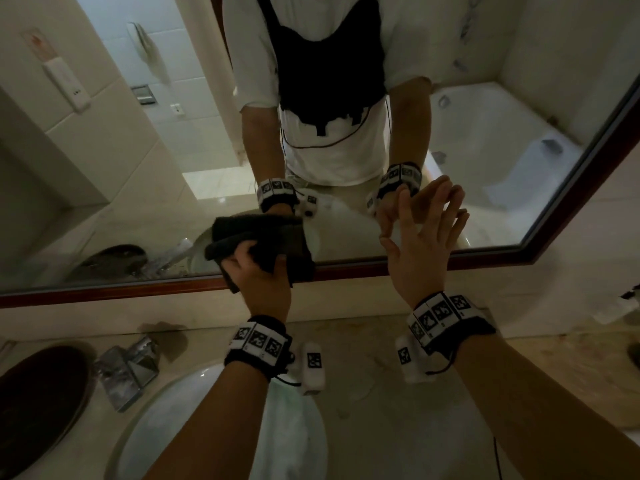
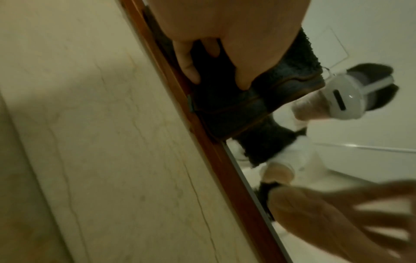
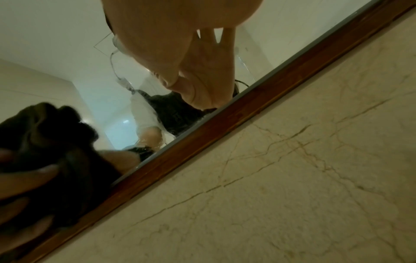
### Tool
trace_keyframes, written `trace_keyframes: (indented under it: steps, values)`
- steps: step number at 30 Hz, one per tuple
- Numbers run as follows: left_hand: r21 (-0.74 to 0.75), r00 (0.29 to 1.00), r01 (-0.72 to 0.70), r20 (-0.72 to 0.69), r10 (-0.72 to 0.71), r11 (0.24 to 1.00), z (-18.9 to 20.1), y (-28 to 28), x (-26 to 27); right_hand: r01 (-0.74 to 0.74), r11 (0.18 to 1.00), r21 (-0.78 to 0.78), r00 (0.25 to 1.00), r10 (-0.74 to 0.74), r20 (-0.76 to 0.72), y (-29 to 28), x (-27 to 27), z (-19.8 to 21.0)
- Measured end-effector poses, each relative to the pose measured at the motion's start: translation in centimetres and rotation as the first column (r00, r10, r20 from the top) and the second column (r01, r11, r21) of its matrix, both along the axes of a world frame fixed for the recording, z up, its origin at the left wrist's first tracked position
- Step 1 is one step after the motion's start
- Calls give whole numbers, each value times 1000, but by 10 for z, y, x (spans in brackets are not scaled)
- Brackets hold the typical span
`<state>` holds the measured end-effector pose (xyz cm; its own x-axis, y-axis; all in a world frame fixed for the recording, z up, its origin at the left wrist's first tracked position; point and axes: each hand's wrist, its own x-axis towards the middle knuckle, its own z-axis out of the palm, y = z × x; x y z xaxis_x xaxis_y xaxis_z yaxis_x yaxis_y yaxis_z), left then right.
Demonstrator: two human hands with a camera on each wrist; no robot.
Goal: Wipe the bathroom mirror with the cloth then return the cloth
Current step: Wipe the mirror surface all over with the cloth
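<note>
The left hand [image 1: 258, 271] grips a dark cloth [image 1: 263, 237], fingers curled into its folds, pressed against the mirror [image 1: 138, 168] at the lower edge, centre of the head view, overlapping the wooden frame [image 1: 104, 292]. The right hand [image 1: 420, 244] is spread wide, holding nothing, near the glass. Wiping well probably means flattening the cloth and sweeping overlapping strokes upward from the frame.

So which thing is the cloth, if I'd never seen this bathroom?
Find the big mirror with the reddish-brown wooden frame above the sink. At its bottom edge, just above the frame, the left hand holds the cloth against the glass. It is the only dark, fuzzy, bunched-up thing there; the right hand beside it is open and holds nothing.
</note>
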<state>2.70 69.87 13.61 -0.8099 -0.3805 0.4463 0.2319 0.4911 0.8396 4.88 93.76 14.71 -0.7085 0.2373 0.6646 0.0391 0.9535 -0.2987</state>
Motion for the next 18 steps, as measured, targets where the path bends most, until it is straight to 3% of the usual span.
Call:
trace_keyframes:
  steps: [7, 18]
  values:
    - [-74, 990, 131, -41, -134, 989, -2, 62, 11, 2, 1000, 26, 999, -3, 45, 3, 4, 2]
    - [-87, 985, 151, -66, -157, 985, -9, 11, -1, 0, 998, -60, 1000, 1, 9, -14, 15, 11]
